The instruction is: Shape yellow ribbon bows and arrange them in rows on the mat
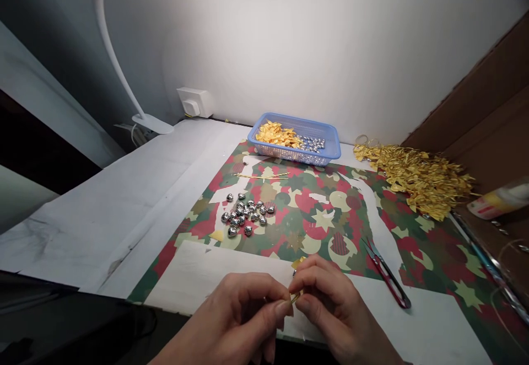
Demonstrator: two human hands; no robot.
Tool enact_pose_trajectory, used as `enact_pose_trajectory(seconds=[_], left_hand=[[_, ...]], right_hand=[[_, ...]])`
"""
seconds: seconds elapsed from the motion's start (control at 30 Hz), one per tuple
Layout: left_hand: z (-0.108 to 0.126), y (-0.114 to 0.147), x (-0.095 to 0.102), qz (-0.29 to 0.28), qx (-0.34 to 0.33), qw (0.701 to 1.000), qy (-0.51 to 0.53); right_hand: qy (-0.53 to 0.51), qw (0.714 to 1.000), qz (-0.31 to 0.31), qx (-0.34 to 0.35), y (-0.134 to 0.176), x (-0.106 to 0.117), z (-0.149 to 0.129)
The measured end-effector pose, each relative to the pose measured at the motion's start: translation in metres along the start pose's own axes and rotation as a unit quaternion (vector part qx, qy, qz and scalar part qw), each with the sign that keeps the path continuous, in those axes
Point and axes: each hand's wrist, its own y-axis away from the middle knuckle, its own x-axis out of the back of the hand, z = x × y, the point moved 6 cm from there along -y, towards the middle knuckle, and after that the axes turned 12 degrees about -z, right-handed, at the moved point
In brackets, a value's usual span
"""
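Workpiece location: the thin, gold-coloured cord (293,298) is at the lower centre of the frame, between the two hands. The left hand (248,315) pinches it between thumb and index finger; the right hand (330,301) grips it just beside, thumb against bent fingers. A shiny gold leaf-like piece (299,262) shows beyond the right fingertips; whether it is attached to the cord cannot be told.

Handling: the cord is judged light, flexible and possibly slick. Grip close to the working point with thumb and fingertip pads; a longer free length would probably bend. The leaf-like piece is likely thin and easily creased; support it by its edge.

Containers: the rectangular blue plastic basket (314,129), upper centre of the frame, holds crinkled gold pieces (275,133) on its left side and small silver beads or bells (314,144) on its right.
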Motion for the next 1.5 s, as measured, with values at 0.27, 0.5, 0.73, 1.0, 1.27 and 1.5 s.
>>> enact_pose_trajectory(seconds=[0.27,0.5,0.73,1.0,1.27,1.5], left_hand=[[0.003,0.004,0.0,0.012,0.006,0.999,-0.043],[0.026,0.006,0.002,0.064,-0.102,0.984,-0.134],[0.021,-0.011,0.019,0.151,-0.127,0.96,-0.198],[0.026,-0.046,0.007,0.129,-0.081,0.95,-0.274],[0.024,-0.053,0.006,0.096,-0.114,0.966,-0.212],[0.016,-0.035,0.014,0.123,-0.096,0.987,-0.025]], right_hand=[[-0.033,0.999,-0.002,0.0,0.001,-0.001,0.001],[-0.062,0.998,0.022,0.018,0.006,0.004,0.001],[-0.222,0.964,0.144,0.018,0.024,0.02,0.019],[-0.299,0.935,0.185,0.039,0.023,0.022,0.022],[-0.233,0.96,0.151,0.039,0.021,0.024,0.014],[-0.224,0.956,0.186,0.031,0.019,0.016,0.009]])
